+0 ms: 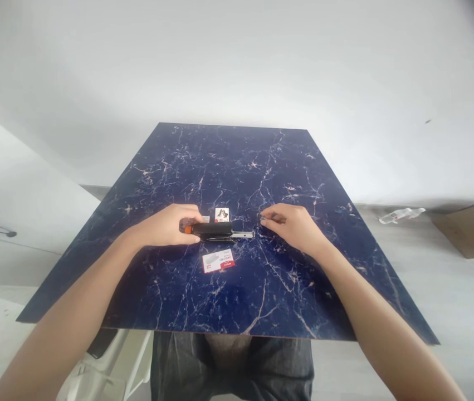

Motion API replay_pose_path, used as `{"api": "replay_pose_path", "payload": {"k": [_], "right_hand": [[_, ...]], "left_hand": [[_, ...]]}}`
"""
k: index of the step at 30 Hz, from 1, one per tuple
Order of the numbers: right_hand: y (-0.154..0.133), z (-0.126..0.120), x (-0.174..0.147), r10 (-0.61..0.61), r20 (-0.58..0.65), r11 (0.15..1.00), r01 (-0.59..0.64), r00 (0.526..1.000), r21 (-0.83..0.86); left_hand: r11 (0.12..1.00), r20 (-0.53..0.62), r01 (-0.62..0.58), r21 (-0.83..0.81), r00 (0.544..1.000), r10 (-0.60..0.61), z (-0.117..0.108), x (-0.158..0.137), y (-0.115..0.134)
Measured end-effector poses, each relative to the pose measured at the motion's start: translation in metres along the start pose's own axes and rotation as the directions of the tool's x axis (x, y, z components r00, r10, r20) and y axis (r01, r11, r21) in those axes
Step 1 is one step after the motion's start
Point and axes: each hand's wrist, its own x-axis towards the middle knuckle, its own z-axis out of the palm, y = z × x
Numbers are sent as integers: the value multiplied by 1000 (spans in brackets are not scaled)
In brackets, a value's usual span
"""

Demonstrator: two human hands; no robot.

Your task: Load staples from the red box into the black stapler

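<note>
A black stapler point(215, 229) with an orange part at its left end lies level over the table, its metal magazine sticking out to the right. My left hand point(173, 224) is closed around the stapler's left end. Just right of the magazine tip, my right hand point(293, 224) has thumb and fingertips pinched together; whatever may be between them is too small to make out. Behind the stapler sits a small white box point(221, 214) with a dark picture on it. A red and white box point(218, 260) lies in front of the stapler.
The dark blue marble-patterned table point(228, 167) reaches back to a white wall. On the floor to the right are a clear plastic bottle point(401, 215) and a cardboard box point(470, 229). My legs point(232, 365) are at the table's front edge.
</note>
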Motion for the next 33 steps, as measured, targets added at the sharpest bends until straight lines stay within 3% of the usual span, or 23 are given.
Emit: {"api": "replay_pose_path", "payload": {"k": [5,9,13,17,21,29,33], "right_hand": [[-10,6,-2,53,-27,981,-47,998,188],[-16,15,-4,85,16,972,-86,996,217],[-23,26,-7,59,-34,964,-48,998,262],[-28,34,-10,-157,-49,975,163,986,150],[-27,35,-13,-384,10,922,384,923,-43],[-25,30,-11,-533,73,807,532,843,-257],[-22,31,-11,-508,-16,846,496,861,-193]], "left_hand": [[1000,-25,6,-11,1000,-6,4,2,3],[1000,-29,15,-15,999,-15,5,2,4],[1000,-32,12,-17,999,-13,5,2,3],[1000,-21,14,-16,1000,-14,6,2,3],[1000,-17,15,-9,1000,-15,6,2,3],[1000,-15,11,-27,1000,-12,6,2,5],[1000,-9,20,-21,1000,-20,6,2,4]]}}
